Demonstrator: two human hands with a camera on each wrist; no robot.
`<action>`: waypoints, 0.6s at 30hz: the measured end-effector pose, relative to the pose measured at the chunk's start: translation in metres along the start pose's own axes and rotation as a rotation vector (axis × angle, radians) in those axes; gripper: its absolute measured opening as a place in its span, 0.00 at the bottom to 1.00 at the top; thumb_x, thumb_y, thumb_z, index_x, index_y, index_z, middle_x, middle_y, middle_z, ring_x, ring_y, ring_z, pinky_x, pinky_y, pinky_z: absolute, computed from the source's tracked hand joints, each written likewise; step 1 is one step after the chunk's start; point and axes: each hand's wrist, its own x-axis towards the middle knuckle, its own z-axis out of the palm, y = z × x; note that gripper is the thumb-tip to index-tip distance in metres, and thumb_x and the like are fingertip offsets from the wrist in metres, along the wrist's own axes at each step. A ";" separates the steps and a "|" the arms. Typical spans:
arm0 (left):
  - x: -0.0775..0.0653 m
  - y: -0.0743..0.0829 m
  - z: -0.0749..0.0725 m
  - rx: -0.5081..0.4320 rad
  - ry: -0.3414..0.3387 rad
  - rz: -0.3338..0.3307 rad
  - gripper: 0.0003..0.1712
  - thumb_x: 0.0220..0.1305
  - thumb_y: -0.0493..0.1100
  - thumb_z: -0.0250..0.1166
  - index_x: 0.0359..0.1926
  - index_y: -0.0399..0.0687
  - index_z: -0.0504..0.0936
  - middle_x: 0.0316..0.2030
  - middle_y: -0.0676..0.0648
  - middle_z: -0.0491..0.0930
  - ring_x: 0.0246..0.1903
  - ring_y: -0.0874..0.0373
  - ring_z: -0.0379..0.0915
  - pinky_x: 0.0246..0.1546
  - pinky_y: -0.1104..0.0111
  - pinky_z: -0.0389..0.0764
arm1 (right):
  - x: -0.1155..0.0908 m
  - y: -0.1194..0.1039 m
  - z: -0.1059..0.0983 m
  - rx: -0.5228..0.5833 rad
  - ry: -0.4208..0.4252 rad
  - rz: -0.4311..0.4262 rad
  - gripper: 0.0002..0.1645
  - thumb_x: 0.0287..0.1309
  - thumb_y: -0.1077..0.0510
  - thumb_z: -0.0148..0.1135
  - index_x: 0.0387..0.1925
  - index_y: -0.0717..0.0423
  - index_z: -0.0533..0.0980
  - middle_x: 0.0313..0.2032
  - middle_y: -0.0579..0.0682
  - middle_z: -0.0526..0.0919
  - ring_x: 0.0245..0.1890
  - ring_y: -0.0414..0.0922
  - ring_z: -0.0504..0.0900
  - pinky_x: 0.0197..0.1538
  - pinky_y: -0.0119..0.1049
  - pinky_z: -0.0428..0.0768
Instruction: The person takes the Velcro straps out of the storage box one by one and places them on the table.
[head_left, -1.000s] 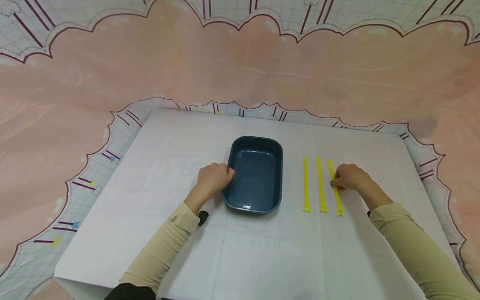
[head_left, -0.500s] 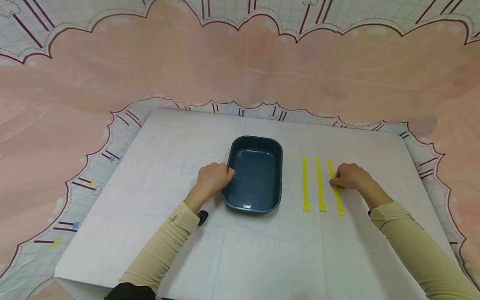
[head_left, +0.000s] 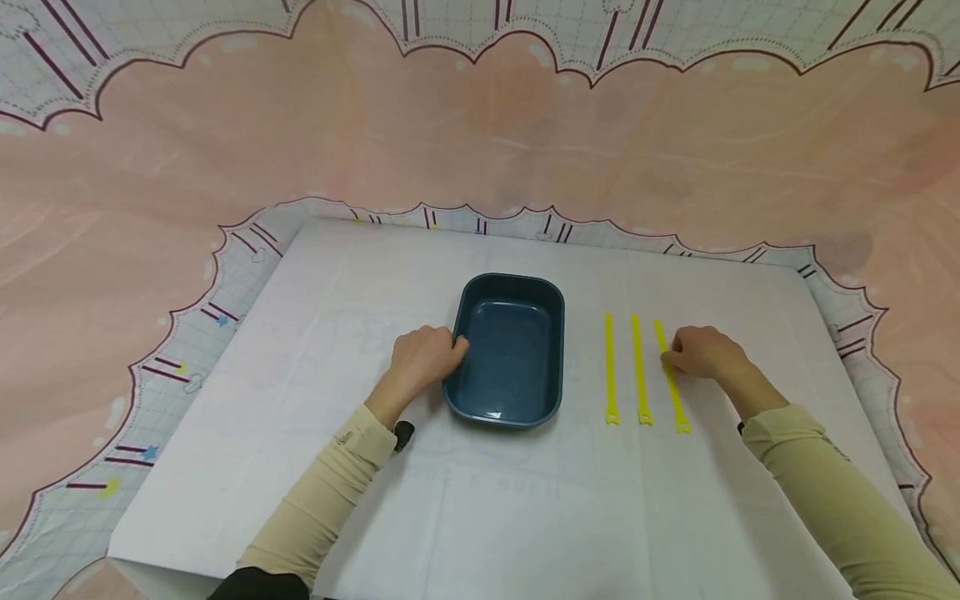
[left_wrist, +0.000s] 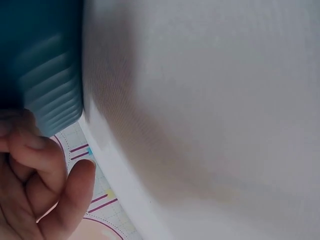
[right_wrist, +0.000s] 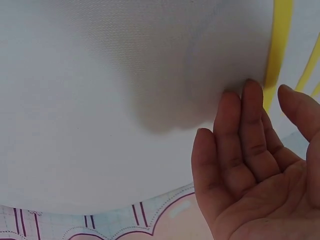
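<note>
A deep dark-blue plastic tub point(head_left: 510, 400) stands on the white table. My left hand point(head_left: 426, 357) grips its left rim, thumb over the edge and fingers against the ridged outer wall, as the left wrist view shows. Three flat yellow cable ties, each with a slotted head at the near end, lie roughly parallel to the tub's right: the left tie point(head_left: 611, 367), the middle tie point(head_left: 641, 371) and the right tie point(head_left: 677, 404). At the right tie is my right hand point(head_left: 705, 353). In the right wrist view its fingers are nearly straight, with the tie between them and the thumb, which stands slightly apart.
The white table point(head_left: 480, 517) has its far edge beyond the tub and a drop at the near left corner. A pink and white patterned cloth point(head_left: 480, 133) surrounds the table. A dark object point(head_left: 403, 435) sits at the left sleeve cuff.
The near end of the right tie has shifted slightly to the right since one second ago. The tub, the other ties and my left hand have stayed in place.
</note>
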 end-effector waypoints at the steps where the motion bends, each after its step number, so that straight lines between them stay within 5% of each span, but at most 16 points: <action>1: 0.000 -0.001 0.000 0.000 -0.008 -0.004 0.29 0.70 0.55 0.45 0.15 0.47 0.73 0.16 0.48 0.71 0.18 0.52 0.70 0.18 0.63 0.66 | 0.000 0.001 0.000 0.000 0.004 0.004 0.16 0.62 0.53 0.57 0.37 0.66 0.75 0.29 0.55 0.76 0.30 0.50 0.73 0.32 0.41 0.71; 7: 0.004 -0.007 -0.001 -0.024 -0.003 -0.024 0.33 0.73 0.60 0.38 0.24 0.46 0.79 0.21 0.45 0.76 0.23 0.50 0.73 0.24 0.59 0.71 | -0.001 0.004 -0.001 0.010 0.018 0.005 0.18 0.63 0.54 0.54 0.44 0.67 0.73 0.36 0.61 0.79 0.31 0.52 0.75 0.30 0.42 0.73; 18: 0.009 -0.017 -0.007 -0.042 0.111 -0.018 0.34 0.74 0.56 0.35 0.32 0.41 0.82 0.31 0.39 0.81 0.29 0.43 0.78 0.29 0.51 0.76 | 0.001 0.009 0.004 0.028 0.068 0.029 0.22 0.65 0.55 0.51 0.51 0.69 0.70 0.46 0.67 0.77 0.38 0.57 0.77 0.33 0.46 0.75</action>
